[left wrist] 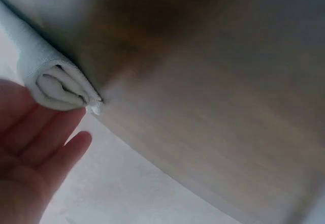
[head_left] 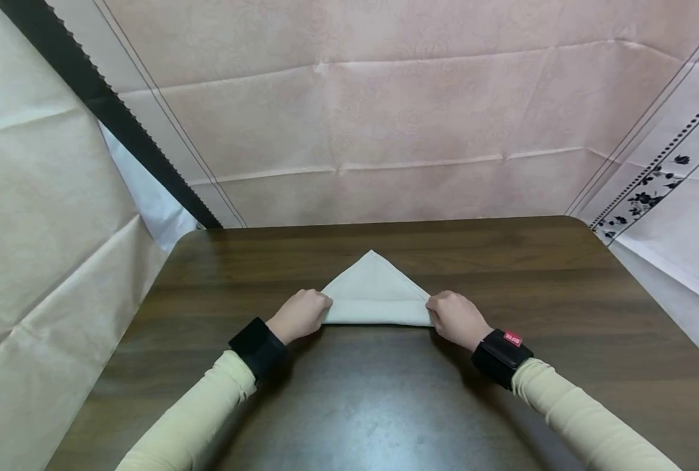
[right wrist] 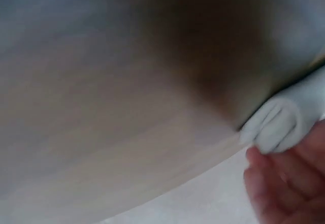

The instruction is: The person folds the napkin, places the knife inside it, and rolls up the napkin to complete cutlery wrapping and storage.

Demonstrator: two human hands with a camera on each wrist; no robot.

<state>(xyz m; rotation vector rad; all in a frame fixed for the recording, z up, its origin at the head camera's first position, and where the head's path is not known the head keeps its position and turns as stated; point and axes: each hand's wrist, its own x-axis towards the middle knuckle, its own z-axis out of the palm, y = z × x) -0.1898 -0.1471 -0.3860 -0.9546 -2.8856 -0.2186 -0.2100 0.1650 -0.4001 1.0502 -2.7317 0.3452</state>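
Observation:
A white cloth (head_left: pixel 375 284) lies on the brown table, its far part a flat triangle with the point facing away. Along its near side runs a rolled band, whose spiral end (left wrist: pixel 60 87) shows in the left wrist view and whose other end (right wrist: pixel 274 127) shows in the right wrist view. My left hand (head_left: pixel 304 313) holds the band's left end, with fingers along its outer side. At the right end my right hand (head_left: pixel 458 317) grips the same band, fingertips bent against it. Neither thumb can be made out clearly.
The wood-grain table (head_left: pixel 373 399) has rounded far corners and reflects light near its front. Pale patterned sheeting (head_left: pixel 414 131) hangs behind it, with a black strip (head_left: pixel 120 121) at the left and a floral border (head_left: pixel 650 193) at the right.

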